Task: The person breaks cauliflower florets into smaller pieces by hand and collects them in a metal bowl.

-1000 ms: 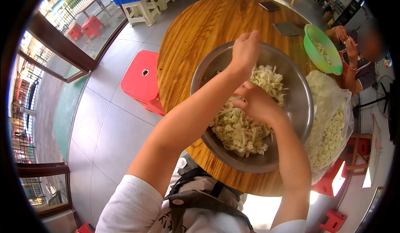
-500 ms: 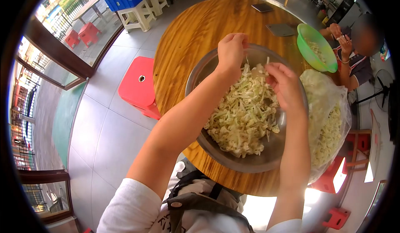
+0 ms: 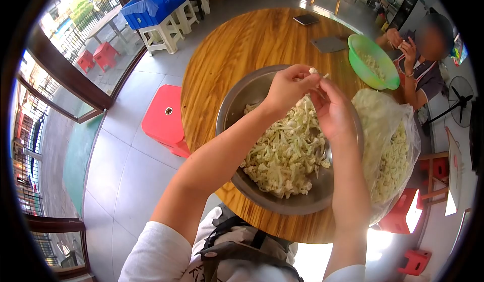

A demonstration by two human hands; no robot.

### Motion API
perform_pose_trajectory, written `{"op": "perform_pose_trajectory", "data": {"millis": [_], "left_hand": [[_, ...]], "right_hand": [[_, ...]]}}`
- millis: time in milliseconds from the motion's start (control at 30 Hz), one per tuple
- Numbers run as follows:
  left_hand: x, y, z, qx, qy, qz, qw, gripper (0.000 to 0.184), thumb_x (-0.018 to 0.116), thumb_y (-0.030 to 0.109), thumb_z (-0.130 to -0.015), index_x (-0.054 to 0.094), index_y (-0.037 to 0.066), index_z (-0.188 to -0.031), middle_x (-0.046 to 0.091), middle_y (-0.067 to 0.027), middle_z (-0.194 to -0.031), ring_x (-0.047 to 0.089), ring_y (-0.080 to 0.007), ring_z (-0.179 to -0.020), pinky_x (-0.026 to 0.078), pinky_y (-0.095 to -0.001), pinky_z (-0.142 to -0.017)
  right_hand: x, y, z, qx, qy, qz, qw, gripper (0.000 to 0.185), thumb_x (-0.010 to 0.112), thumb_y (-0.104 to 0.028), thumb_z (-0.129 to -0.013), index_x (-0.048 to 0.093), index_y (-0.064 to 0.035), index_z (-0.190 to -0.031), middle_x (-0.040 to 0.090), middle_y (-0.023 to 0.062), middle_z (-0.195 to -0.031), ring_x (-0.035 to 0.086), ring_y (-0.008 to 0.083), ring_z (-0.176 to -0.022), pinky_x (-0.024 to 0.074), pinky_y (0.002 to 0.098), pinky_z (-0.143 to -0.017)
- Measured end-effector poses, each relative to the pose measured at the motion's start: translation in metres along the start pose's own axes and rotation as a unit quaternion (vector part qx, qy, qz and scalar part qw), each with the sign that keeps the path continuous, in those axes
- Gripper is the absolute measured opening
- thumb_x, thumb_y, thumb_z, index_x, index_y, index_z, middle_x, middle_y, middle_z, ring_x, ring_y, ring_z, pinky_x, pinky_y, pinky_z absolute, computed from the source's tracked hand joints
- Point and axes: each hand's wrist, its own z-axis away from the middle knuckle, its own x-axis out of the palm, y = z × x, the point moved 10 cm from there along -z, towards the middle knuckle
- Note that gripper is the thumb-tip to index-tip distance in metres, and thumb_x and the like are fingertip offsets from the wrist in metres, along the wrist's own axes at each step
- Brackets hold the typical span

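Observation:
My left hand (image 3: pixel 291 89) and my right hand (image 3: pixel 332 109) meet above the far side of a wide steel bowl (image 3: pixel 228 111). Fingertips of both pinch a small pale cauliflower floret (image 3: pixel 313 71), partly hidden by the fingers. Below them, a heap of broken cauliflower pieces (image 3: pixel 284 153) with thin greenish stems fills much of the bowl. Right of my right forearm, a clear plastic bag (image 3: pixel 375 111) holds more cauliflower pieces.
A green basin (image 3: pixel 354 63) with some cauliflower stands on the round wooden table (image 3: pixel 242 35). Opposite, a person's hands (image 3: pixel 402 44) are raised together. A phone (image 3: pixel 306 19) and a grey flat object (image 3: pixel 328 44) lie farther back. A red stool (image 3: pixel 164 115) stands at left.
My hands have come together, my left moving right toward my right, and now share a floret at the fingertips. The view has shifted slightly.

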Motion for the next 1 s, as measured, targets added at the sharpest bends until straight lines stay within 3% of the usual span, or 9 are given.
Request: {"op": "perform_pose_trajectory", "data": {"millis": [33,133,367,567,700,900,1000], "left_hand": [[-0.003,0.002,0.002,-0.018,0.017,-0.007,1.000,0.018,0.059,0.018,-0.087,0.058,0.003,-0.096,0.058,-0.0012,-0.087,0.049,-0.0044,-0.073,0.036,-0.0209,-0.056],[-0.007,-0.007,0.000,-0.065,0.024,0.145,0.987,0.014,0.056,0.017,-0.088,0.057,0.003,-0.092,0.056,-0.0002,-0.083,0.045,-0.0051,-0.066,0.036,-0.0205,-0.055],[-0.009,-0.003,0.003,-0.085,0.030,0.198,0.976,0.013,0.053,0.018,-0.089,0.056,0.006,-0.089,0.051,0.0022,-0.075,0.042,-0.0056,-0.062,0.035,-0.0205,-0.053],[-0.012,-0.002,0.005,-0.095,0.045,0.203,0.973,0.014,0.060,0.022,-0.086,0.053,0.011,-0.080,0.051,0.0041,-0.073,0.044,-0.0051,-0.063,0.037,-0.0203,-0.054],[-0.009,0.002,0.002,-0.060,0.035,0.203,0.977,0.017,0.065,0.023,-0.083,0.052,0.012,-0.078,0.050,0.0040,-0.070,0.046,-0.0051,-0.064,0.039,-0.0202,-0.056],[-0.008,0.004,0.003,-0.055,0.029,0.197,0.978,0.017,0.066,0.022,-0.082,0.052,0.011,-0.079,0.050,0.0039,-0.070,0.046,-0.0053,-0.064,0.040,-0.0203,-0.057],[-0.008,0.006,0.004,-0.051,0.036,0.184,0.981,0.017,0.067,0.021,-0.081,0.053,0.011,-0.080,0.051,0.0041,-0.070,0.047,-0.0058,-0.064,0.040,-0.0207,-0.057]], "right_hand": [[-0.002,0.003,0.001,0.018,0.004,0.003,1.000,0.015,0.058,-0.013,-0.084,0.059,-0.0026,-0.094,0.060,0.0059,-0.089,0.057,0.0115,-0.077,0.0480,0.0234,-0.067],[-0.015,0.011,-0.005,0.057,0.023,-0.030,0.998,0.017,0.058,-0.014,-0.083,0.058,-0.0025,-0.096,0.061,0.0068,-0.089,0.056,0.0103,-0.073,0.0452,0.0225,-0.059],[-0.009,0.007,-0.004,0.052,0.007,-0.119,0.992,0.017,0.056,-0.014,-0.083,0.055,-0.0014,-0.095,0.061,0.0076,-0.085,0.053,0.0106,-0.065,0.0428,0.0216,-0.054],[-0.008,0.009,-0.004,0.065,-0.013,-0.077,0.995,0.017,0.058,-0.018,-0.084,0.057,-0.0026,-0.092,0.059,0.0046,-0.080,0.052,0.0102,-0.066,0.0433,0.0223,-0.056],[0.007,0.000,0.007,0.007,-0.012,0.057,0.998,0.018,0.062,-0.025,-0.084,0.059,-0.0076,-0.086,0.057,0.0020,-0.079,0.051,0.0099,-0.066,0.0414,0.0213,-0.057],[0.009,0.002,0.010,0.036,-0.012,0.060,0.997,0.024,0.061,-0.027,-0.085,0.060,-0.0056,-0.095,0.053,-0.0010,-0.078,0.047,0.0071,-0.066,0.0391,0.0204,-0.055],[0.012,0.001,0.007,0.004,-0.038,0.090,0.995,0.023,0.062,-0.021,-0.085,0.060,-0.0040,-0.100,0.052,-0.0018,-0.077,0.046,0.0054,-0.066,0.0371,0.0187,-0.054]]}}
